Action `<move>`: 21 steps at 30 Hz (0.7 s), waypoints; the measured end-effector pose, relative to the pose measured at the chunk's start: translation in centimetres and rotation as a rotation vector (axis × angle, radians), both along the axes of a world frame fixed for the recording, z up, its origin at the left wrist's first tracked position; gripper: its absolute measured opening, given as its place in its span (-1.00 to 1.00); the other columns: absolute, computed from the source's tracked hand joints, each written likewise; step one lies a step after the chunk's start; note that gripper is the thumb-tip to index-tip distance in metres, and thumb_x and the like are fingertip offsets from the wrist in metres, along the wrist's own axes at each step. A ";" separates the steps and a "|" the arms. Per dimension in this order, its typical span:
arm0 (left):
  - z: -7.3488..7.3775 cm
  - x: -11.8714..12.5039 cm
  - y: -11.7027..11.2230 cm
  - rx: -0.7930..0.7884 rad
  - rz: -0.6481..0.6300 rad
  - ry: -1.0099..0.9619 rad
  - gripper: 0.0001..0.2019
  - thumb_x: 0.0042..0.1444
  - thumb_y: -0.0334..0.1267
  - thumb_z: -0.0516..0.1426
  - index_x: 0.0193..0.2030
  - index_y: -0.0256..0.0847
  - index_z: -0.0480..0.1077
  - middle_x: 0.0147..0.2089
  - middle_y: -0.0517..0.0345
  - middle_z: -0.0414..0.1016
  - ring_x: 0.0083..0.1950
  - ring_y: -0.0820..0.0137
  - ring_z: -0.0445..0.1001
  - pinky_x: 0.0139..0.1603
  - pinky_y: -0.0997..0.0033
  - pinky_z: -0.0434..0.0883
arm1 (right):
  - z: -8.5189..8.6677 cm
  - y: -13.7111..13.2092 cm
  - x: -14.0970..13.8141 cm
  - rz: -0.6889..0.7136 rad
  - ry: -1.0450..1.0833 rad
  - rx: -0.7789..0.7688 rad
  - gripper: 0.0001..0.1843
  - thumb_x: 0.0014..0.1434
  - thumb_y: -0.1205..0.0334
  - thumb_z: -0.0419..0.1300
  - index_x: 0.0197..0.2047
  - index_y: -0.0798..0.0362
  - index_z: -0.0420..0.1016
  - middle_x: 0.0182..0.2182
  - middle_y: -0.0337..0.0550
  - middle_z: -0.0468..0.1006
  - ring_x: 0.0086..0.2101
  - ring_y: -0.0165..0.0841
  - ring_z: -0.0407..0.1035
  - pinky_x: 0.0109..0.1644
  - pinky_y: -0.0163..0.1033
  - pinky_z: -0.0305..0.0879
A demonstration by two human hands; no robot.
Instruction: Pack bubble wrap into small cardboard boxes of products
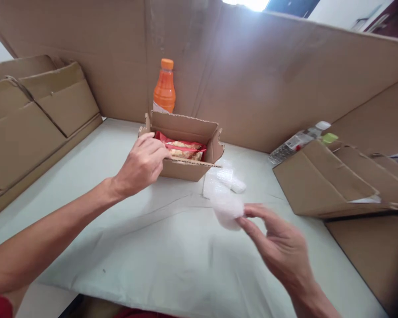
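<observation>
A small open cardboard box [182, 172] stands on the covered table with red snack packets [189, 152] lying inside it. My left hand [144, 161] is closed around the box's left front corner; its fingertips are near the packets, and whether they touch them I cannot tell. Between the thumb and fingers of my right hand [278, 243] is a piece of bubble wrap [228, 213], blurred by motion, in front of the box. More bubble wrap [237, 183], partly rolled up, lies on the table just beyond it.
An orange drink bottle [165, 90] stands behind the box. Large cardboard bins [29, 119] line the left side. At the right, another cardboard bin [321, 181] has a clear plastic bottle [296, 141] leaning behind it. A tall cardboard wall [268, 79] closes off the back.
</observation>
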State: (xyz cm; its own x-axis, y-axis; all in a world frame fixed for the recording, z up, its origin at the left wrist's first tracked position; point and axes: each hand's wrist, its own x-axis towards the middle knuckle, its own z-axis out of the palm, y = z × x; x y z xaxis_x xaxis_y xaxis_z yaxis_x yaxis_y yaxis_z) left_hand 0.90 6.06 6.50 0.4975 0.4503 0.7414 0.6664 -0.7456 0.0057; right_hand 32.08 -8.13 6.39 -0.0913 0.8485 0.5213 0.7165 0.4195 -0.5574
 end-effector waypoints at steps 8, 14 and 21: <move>0.6 -2.8 -10.5 -0.084 -0.052 -0.002 -0.71 0.20 -0.57 0.08 -0.07 -0.12 0.45 -0.17 0.15 0.60 -0.13 0.36 0.57 0.28 0.01 0.38 | 8.8 4.3 -3.6 0.112 -0.185 0.181 -0.89 0.31 0.09 0.29 -0.17 -0.11 0.62 -0.32 -0.27 0.65 -0.35 -0.37 0.50 -0.21 -0.22 0.39; 0.9 -3.5 -12.7 -0.111 -0.050 -0.008 -0.69 0.19 -0.62 0.10 -0.04 -0.18 0.43 -0.16 0.14 0.60 -0.16 0.40 0.57 0.28 0.02 0.37 | 7.1 8.1 -9.4 0.499 -0.711 -0.170 -0.68 0.22 0.35 0.23 -0.57 -0.01 0.48 -0.60 -0.26 0.50 -0.54 -0.40 0.33 -0.32 -0.22 0.19; 0.3 -3.6 -12.3 -0.067 -0.058 -0.021 -0.66 0.17 -0.60 0.14 0.01 -0.14 0.42 -0.11 0.12 0.58 0.01 0.27 0.56 0.33 -0.07 0.35 | 6.3 9.9 -11.2 0.531 -0.694 -0.362 -0.71 0.05 0.48 0.23 -0.63 -0.01 0.44 -0.72 -0.35 0.37 -0.67 -0.50 0.13 -0.49 -0.29 0.03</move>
